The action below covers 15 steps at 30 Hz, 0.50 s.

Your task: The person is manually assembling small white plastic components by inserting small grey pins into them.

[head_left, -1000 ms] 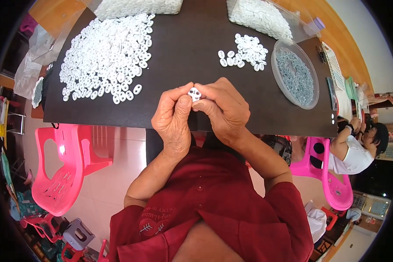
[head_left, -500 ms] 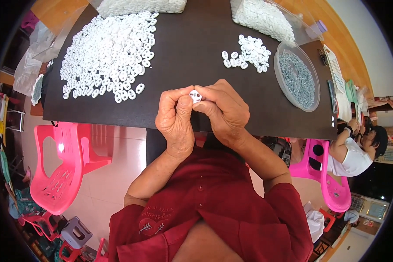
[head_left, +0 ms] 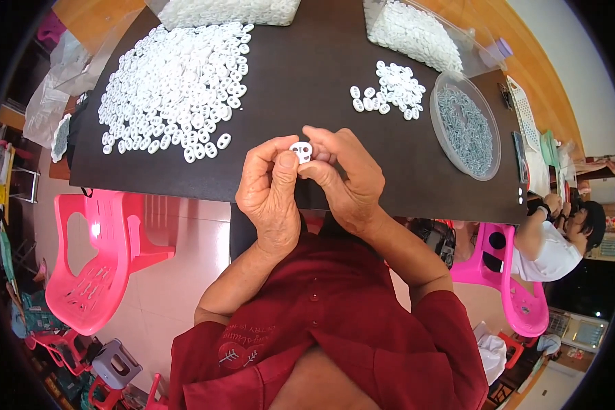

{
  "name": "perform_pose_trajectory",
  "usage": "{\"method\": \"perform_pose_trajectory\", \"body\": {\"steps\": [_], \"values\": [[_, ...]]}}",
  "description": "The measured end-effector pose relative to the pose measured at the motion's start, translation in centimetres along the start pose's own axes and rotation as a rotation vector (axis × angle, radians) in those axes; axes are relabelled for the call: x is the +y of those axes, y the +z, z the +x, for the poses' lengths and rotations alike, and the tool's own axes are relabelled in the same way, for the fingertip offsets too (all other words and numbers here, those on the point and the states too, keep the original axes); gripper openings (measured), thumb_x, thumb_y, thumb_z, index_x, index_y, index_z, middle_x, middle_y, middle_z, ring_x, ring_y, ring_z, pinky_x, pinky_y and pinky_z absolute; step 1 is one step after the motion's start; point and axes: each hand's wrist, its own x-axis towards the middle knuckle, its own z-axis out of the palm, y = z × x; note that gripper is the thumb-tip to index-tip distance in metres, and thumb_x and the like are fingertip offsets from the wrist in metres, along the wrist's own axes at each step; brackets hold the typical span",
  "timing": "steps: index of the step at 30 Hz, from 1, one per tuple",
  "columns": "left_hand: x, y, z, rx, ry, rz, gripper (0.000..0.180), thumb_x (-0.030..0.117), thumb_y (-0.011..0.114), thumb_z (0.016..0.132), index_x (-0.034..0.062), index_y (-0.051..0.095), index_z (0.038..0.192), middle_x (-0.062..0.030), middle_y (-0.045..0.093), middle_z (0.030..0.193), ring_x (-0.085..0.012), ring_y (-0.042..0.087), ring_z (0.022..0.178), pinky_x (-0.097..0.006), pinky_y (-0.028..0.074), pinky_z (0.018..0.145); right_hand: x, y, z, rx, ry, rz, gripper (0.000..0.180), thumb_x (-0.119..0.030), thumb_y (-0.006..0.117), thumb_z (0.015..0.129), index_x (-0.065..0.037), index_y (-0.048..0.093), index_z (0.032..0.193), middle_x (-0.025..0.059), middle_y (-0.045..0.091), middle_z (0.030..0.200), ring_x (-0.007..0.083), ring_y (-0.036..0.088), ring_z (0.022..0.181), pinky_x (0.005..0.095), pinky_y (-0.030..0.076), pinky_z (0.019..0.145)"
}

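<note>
On the left I see a heap of white pieces on the dark table. At near centre, the left hand pinches one white piece between thumb and forefinger; beside it, the right hand holds thumb and forefinger parted, and I can't tell whether the thumb touches. Right, a small pile lies near a round tub of metal bits.

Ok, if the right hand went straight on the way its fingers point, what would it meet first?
Probably the small white piece pinched in the left hand, just ahead of the right hand; whether those two already touch is unclear.
</note>
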Motion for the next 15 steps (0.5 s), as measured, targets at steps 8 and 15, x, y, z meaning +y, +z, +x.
{"method": "perform_pose_trajectory", "body": {"steps": [8,15], "values": [[0.21,-0.10,0.01,0.006,0.016,0.072,0.018,0.009,0.056,0.090,-0.0034,0.061,0.102,-0.0061,0.061,0.096,-0.0090,0.055,0.084,-0.021,0.045,0.077,0.21,0.03,0.02,-0.014,-0.082,-0.046,0.025,-0.003,0.068,0.077,0.001,0.062,0.101,0.0064,0.058,0.079,0.0152,0.050,0.066,0.0257,0.041,0.058],[0.11,-0.02,-0.17,-0.036,0.097,0.129,0.016,0.005,0.053,0.091,-0.0017,0.062,0.104,-0.0013,0.056,0.086,-0.0059,0.050,0.075,-0.018,0.043,0.066,0.40,0.50,-0.05,0.050,-0.130,-0.066,0.019,-0.010,0.064,0.082,0.001,0.061,0.097,0.0055,0.058,0.076,0.0166,0.050,0.065,0.0266,0.040,0.057]]}}
